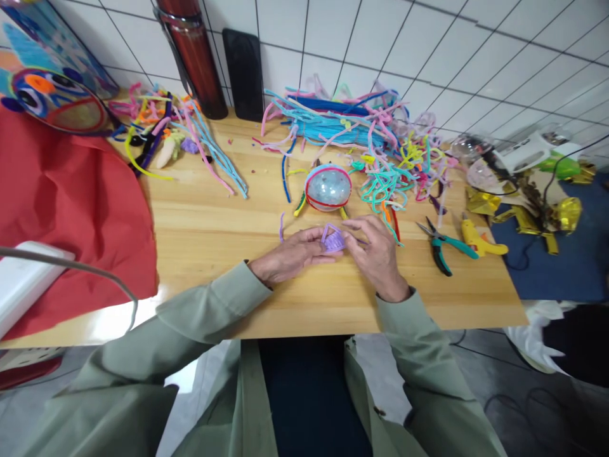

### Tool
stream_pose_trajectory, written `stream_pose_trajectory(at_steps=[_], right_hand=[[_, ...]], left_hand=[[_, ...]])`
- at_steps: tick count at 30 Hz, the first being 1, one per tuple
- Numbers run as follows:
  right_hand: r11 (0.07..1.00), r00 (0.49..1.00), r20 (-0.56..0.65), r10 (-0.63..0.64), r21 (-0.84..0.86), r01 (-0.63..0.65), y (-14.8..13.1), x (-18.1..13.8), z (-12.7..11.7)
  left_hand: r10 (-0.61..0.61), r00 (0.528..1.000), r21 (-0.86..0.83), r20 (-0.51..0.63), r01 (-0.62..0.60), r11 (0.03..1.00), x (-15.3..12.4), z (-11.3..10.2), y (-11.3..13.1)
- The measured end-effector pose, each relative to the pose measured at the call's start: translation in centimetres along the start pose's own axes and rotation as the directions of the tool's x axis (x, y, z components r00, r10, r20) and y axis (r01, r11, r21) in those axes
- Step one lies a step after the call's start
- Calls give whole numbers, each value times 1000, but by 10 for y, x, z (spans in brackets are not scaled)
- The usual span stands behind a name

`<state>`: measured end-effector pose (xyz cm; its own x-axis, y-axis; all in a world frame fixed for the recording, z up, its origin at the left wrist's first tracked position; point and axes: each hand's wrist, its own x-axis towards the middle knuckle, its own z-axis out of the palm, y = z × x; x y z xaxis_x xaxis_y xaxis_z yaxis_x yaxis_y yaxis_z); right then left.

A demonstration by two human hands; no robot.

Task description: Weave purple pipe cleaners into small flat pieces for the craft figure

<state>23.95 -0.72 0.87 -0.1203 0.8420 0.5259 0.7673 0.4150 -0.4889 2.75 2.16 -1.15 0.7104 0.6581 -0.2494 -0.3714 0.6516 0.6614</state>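
Between my two hands is a small purple piece of bent pipe cleaner point(334, 240), with a zigzag lower part and a loop standing up. My left hand point(299, 254) grips its left side, fingers closed. From the right, my right hand point(375, 249) pinches its edge between thumb and fingers. Just beyond the hands sits a clear ball point(328, 188) banded with red and light blue pipe cleaner, with yellow and green pieces at its base. A short purple pipe cleaner point(281, 227) lies by my left fingertips.
Pliers point(445, 244) and a yellow glue gun point(480, 238) lie at the right. A heap of pipe cleaners point(342, 124) lines the wall beside a phone point(243, 75) and a red flask point(193, 57). Red cloth point(80, 209) covers the left; a cable crosses it.
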Motion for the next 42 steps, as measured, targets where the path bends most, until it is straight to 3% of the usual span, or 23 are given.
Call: stream_pose_trajectory(at_steps=[4,6,8,10,13,16,21,33,42], right_hand=[[984,954,-286,-92,-171,43,-7,-14,-14],[985,944,-317,-92,-170,39,-14,-23,-17],[996,969,-246,29,-72,-48,-21,-29,-16],[970,965,-116,233,95,-223,-24,-31,-11],[818,877,62,477,335,-468,-19,-29,-2],[696,811,112,573,455,-555,-11,-26,4],[590,765,115,634,567,-574,-7,-25,9],[459,754,206,623,685,-566,-7,-22,13],[318,713,253,654,763,-562,-8,-24,16]], left_hand=[[28,998,-46,-59,-31,998,-3,5,3],[48,996,-65,-74,-53,996,-4,7,4],[62,994,-71,-87,-68,995,-4,9,3],[71,993,-70,-93,-77,995,-4,10,3],[72,993,-60,-90,-78,995,-4,11,3],[68,993,-40,-101,-72,997,-4,11,1],[70,994,16,-81,-69,997,-5,8,-4],[172,985,215,-20,-164,963,-7,10,-10],[265,964,411,3,-243,879,-7,10,-12]])
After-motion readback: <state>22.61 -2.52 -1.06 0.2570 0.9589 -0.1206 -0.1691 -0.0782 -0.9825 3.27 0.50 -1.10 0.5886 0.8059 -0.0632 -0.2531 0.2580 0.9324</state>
